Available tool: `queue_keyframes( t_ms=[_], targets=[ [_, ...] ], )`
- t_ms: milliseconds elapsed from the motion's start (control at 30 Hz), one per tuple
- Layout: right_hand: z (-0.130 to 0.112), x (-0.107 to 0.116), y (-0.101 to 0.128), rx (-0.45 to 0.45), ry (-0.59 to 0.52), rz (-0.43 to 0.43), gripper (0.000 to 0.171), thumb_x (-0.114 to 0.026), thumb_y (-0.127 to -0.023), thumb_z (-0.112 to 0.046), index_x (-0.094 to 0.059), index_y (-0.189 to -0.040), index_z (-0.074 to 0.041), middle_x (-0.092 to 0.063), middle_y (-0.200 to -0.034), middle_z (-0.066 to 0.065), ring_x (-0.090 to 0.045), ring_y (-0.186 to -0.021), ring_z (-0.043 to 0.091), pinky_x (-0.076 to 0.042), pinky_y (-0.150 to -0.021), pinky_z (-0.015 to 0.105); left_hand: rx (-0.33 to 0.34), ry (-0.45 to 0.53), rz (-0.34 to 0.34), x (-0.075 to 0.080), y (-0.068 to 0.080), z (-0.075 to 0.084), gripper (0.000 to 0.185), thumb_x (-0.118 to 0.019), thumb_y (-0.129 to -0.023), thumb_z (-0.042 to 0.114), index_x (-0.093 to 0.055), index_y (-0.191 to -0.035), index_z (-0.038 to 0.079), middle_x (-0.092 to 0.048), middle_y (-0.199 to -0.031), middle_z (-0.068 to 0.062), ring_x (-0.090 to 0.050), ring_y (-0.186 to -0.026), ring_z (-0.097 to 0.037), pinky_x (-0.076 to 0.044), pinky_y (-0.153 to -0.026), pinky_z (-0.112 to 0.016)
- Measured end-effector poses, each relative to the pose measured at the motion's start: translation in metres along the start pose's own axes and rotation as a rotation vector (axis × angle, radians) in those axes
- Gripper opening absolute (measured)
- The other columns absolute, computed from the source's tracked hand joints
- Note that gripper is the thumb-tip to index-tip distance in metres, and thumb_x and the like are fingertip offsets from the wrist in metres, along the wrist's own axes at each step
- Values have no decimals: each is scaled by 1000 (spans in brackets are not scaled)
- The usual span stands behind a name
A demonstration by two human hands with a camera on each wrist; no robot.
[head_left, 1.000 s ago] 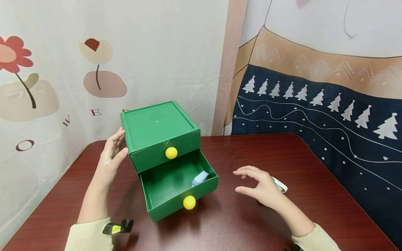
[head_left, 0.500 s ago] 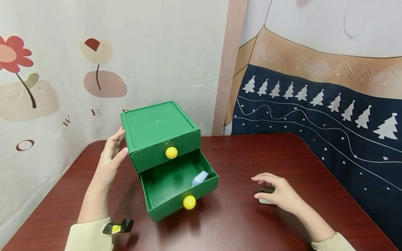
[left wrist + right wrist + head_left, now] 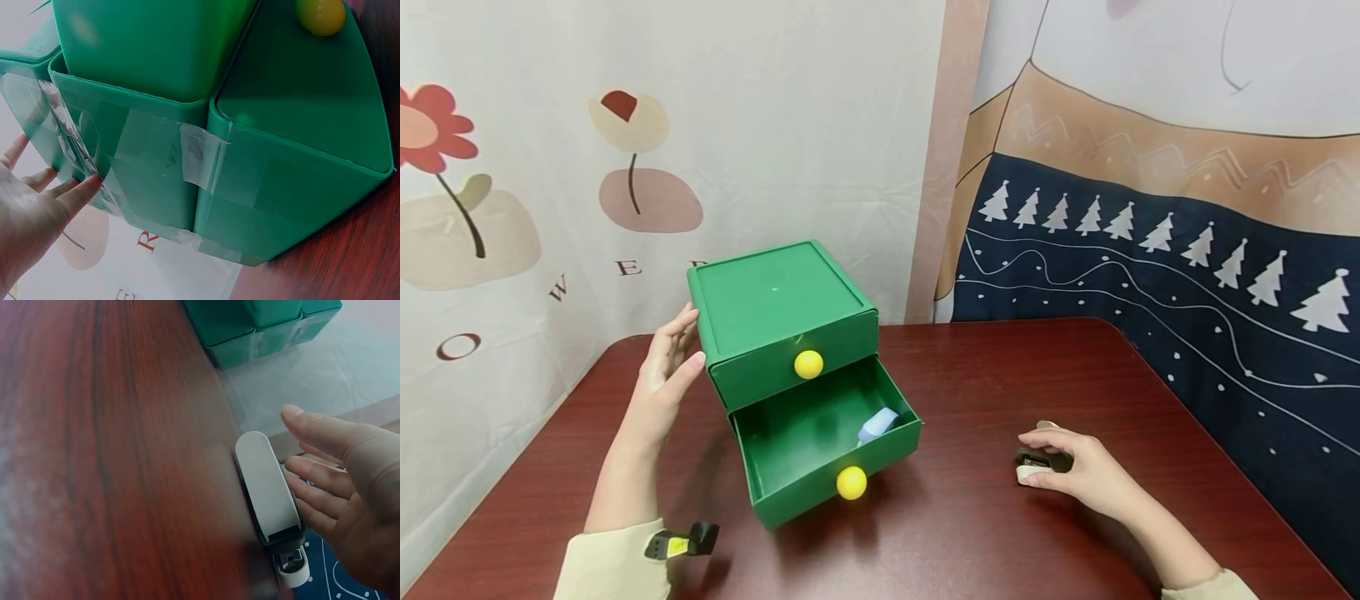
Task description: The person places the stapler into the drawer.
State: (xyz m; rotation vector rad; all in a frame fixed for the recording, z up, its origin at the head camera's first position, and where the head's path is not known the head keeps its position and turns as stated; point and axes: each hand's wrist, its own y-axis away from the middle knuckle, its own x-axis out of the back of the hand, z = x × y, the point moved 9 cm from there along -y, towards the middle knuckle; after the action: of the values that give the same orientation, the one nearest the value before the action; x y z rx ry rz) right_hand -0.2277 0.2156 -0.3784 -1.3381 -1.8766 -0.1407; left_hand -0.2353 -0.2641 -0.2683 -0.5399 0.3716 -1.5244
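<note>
Green drawer box is sitting mid-table, bottom drawer pulled open. Left hand is bracing its side, fingers straight. Right hand, the nearer one, is curling over the stapler, which is lying right of the box, long axis running along the fingers.

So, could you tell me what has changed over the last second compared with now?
The right hand moved right and toward the person, came down on the white stapler on the table, and its fingers now curl round it. The left hand stayed flat against the green drawer box; the lower drawer stayed open, with the pale blue item inside.
</note>
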Motion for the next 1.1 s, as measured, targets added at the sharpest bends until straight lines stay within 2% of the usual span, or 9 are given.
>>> queue_keyframes(
  t_ms=[167, 367, 467, 600, 833, 967, 1100],
  targets=[
    [8, -1, 2, -72, 42, -23, 48, -83, -74, -25, -68, -116, -7, -63, -120, 11, -51, -118, 37, -39, -90, 17, 2, 2, -2, 0, 0, 0, 50, -44, -97, -1, -33, -146, 5, -17, -157, -10, -24, -137, -21, -30, -99, -16],
    [12, -4, 1, -143, 108, -56, 46, -82, -75, -24, -69, -117, -10, -66, -113, -1, -58, -106, 21, -46, -85, 28, 0, 7, -2, 0, 0, 0, 50, -45, -97, -1, -34, -146, 6, -17, -157, -10, -24, -138, -21, -29, -100, -17],
    [12, -4, 1, -159, 124, -71, 43, -81, -77, -22, -69, -117, -12, -66, -112, -2, -58, -106, 20, -47, -86, 31, -2, 5, -2, 0, 0, 0, 50, -44, -97, -1, -33, -146, 5, -16, -157, -10, -24, -138, -21, -30, -99, -16],
    [9, -5, 1, -139, 130, -74, 40, -81, -77, -20, -70, -115, -11, -67, -111, -1, -59, -104, 20, -47, -85, 31, -5, 11, -3, 0, 0, 0, 50, -44, -97, -2, -34, -146, 5, -16, -157, -11, -24, -138, -21, -30, -99, -16],
    [4, -6, 2, -59, 130, -42, 37, -82, -75, -12, -71, -110, -6, -69, -106, 0, -61, -95, 11, -49, -78, 25, -7, 8, -3, 0, 0, 0, 50, -44, -97, -1, -34, -145, 5, -17, -157, -10, -24, -138, -21, -29, -100, -16],
    [-1, -5, 2, -12, 144, 12, 35, -82, -74, -11, -72, -107, -6, -70, -102, -3, -62, -92, 10, -47, -78, 19, -6, 8, -3, 0, 0, 0, 50, -44, -97, -1, -34, -145, 5, -17, -157, -10, -24, -138, -21, -29, -100, -16],
    [-6, -1, 0, 35, 163, 85, 37, -84, -70, -7, -73, -105, -8, -69, -100, -8, -62, -99, 18, -39, -84, 11, -7, 4, -1, 0, 0, 0, 50, -44, -97, -1, -34, -146, 5, -17, -157, -10, -24, -138, -21, -29, -100, -16]
  ],
)
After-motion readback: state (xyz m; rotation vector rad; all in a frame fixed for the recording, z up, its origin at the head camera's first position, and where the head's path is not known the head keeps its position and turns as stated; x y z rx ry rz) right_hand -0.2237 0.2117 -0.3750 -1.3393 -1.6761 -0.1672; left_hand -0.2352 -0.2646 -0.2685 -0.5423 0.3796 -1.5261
